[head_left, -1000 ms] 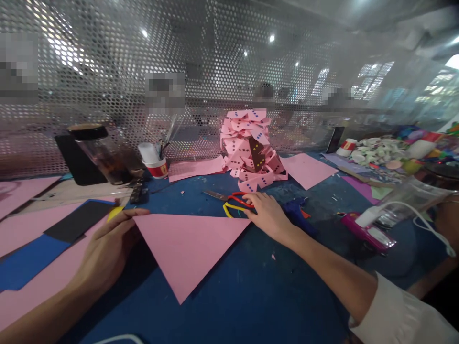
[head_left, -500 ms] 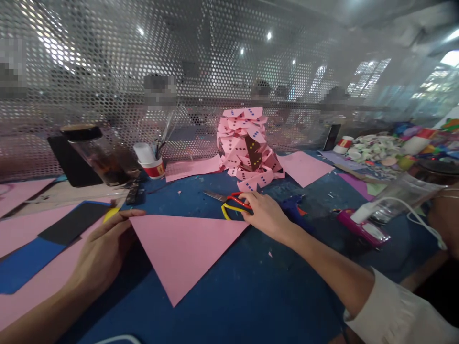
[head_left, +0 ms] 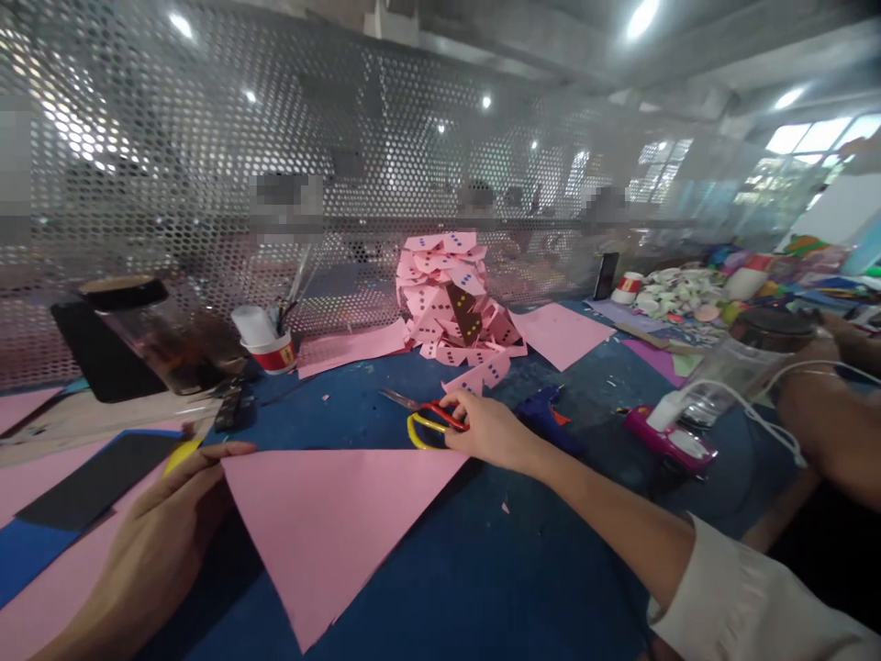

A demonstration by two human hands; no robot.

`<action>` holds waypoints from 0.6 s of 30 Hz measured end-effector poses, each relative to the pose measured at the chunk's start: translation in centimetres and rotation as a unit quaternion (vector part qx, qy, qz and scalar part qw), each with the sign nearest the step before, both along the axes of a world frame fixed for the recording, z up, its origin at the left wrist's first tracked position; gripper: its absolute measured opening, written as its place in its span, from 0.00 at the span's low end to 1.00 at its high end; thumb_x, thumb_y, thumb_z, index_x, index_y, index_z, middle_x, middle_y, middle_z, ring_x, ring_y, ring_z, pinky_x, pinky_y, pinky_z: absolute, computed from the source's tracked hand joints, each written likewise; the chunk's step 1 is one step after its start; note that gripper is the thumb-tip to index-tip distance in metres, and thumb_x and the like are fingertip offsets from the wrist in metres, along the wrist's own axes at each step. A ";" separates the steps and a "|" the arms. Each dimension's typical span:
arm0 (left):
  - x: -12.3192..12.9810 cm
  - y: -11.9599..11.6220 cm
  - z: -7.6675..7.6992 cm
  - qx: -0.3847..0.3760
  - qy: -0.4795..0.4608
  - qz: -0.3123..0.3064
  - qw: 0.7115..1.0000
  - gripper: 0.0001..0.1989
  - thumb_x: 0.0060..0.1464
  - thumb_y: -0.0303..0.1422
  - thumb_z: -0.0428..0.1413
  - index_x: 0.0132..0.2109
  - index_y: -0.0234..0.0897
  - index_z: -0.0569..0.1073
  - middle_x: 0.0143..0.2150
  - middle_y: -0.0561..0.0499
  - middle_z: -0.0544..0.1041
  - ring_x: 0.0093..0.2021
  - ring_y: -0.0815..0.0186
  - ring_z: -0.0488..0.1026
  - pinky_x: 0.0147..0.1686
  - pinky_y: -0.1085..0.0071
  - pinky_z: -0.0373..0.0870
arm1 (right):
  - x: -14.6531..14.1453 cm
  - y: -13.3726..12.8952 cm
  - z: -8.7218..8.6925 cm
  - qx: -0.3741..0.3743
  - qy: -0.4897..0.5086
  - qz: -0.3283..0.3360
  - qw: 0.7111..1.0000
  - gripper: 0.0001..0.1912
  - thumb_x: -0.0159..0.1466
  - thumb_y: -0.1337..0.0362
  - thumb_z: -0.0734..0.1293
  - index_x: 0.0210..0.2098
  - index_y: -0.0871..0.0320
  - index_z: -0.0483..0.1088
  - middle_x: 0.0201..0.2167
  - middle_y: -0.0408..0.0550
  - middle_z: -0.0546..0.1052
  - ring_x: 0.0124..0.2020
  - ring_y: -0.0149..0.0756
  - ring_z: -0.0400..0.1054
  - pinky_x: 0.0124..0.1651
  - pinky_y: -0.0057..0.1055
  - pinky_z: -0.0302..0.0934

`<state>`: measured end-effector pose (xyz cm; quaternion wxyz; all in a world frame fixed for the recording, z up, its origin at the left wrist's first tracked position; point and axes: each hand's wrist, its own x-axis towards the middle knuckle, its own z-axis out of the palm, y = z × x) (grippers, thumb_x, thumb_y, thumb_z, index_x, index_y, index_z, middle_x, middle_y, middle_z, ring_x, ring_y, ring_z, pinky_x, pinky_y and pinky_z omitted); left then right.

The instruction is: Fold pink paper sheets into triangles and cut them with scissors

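Observation:
A pink paper triangle (head_left: 337,532), folded double, spreads in front of me with its point toward me. My left hand (head_left: 161,523) is closed at its left corner, fingers pressed together; the thumb is partly hidden. By the right corner, my right hand (head_left: 488,430) has its fingers closed on the red handle of the scissors (head_left: 428,424). These have one red and one yellow handle loop, and their blades point left. Just beyond stands a pile of pink folded paper pieces (head_left: 447,298) printed with dots. A blue glue gun (head_left: 549,418) lies right of my right hand.
At left are blue and black sheets (head_left: 96,482), a lidded jar (head_left: 155,335) and a paper cup with tools (head_left: 271,352). Pink sheets (head_left: 561,332) flank the pile. A magenta device (head_left: 667,439) with a white cable lies at right, near another person's arm (head_left: 832,413).
The view has shifted, so the table's things sit lower and further left. Both hands keep their places at the paper and the scissors. The neighbour's arm at right shows more.

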<state>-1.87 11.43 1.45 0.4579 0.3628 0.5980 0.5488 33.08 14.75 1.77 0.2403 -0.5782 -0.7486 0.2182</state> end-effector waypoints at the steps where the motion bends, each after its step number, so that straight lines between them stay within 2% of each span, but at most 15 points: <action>1: -0.1 0.0 0.0 -0.007 -0.008 0.005 1.000 0.19 0.33 0.36 0.69 0.38 0.43 0.78 0.35 0.55 0.79 0.38 0.64 0.75 0.33 0.80 0.75 | 0.1 0.1 0.0 -0.016 0.028 -0.003 0.999 0.23 0.56 0.65 0.71 0.52 0.54 0.71 0.39 0.45 0.80 0.38 0.40 0.75 0.41 0.34 0.65; 4: 0.0 0.0 0.1 -0.010 -0.016 0.011 1.000 0.19 0.32 0.37 0.68 0.37 0.45 0.79 0.34 0.56 0.80 0.37 0.63 0.76 0.31 0.79 0.75 | 0.2 0.4 -0.2 -0.069 0.149 -0.007 0.986 0.23 0.57 0.67 0.72 0.51 0.55 0.70 0.36 0.43 0.79 0.37 0.37 0.74 0.40 0.32 0.65; 7: 0.4 -0.1 0.7 -0.021 -0.018 0.025 0.999 0.17 0.31 0.37 0.67 0.35 0.46 0.79 0.31 0.55 0.80 0.36 0.60 0.76 0.29 0.76 0.76 | 0.0 0.4 0.1 -0.120 0.279 0.002 0.953 0.22 0.58 0.70 0.70 0.51 0.56 0.69 0.31 0.40 0.75 0.34 0.34 0.73 0.39 0.30 0.66; 10: 1.0 -0.4 1.6 -0.032 -0.029 0.039 0.998 0.17 0.27 0.35 0.66 0.32 0.46 0.79 0.31 0.55 0.80 0.36 0.59 0.77 0.29 0.75 0.77 | -0.4 0.0 0.9 -0.141 0.373 0.024 0.917 0.22 0.57 0.69 0.70 0.51 0.57 0.67 0.32 0.40 0.74 0.34 0.32 0.72 0.40 0.30 0.65; 14: 1.8 -0.6 2.7 -0.027 -0.048 0.060 0.997 0.13 0.25 0.39 0.67 0.26 0.46 0.80 0.31 0.53 0.81 0.35 0.61 0.76 0.28 0.78 0.77 | -0.7 -0.6 1.8 -0.125 0.471 0.076 0.870 0.26 0.54 0.65 0.74 0.51 0.55 0.67 0.36 0.40 0.71 0.35 0.30 0.69 0.38 0.28 0.64; 18: 1.9 -0.5 2.9 -0.033 -0.057 0.066 0.996 0.14 0.24 0.45 0.67 0.24 0.46 0.80 0.29 0.51 0.80 0.34 0.59 0.76 0.27 0.78 0.77 | -0.7 -1.3 1.9 -0.127 0.499 0.131 0.847 0.21 0.56 0.60 0.77 0.45 0.56 0.67 0.32 0.38 0.69 0.29 0.27 0.65 0.34 0.27 0.61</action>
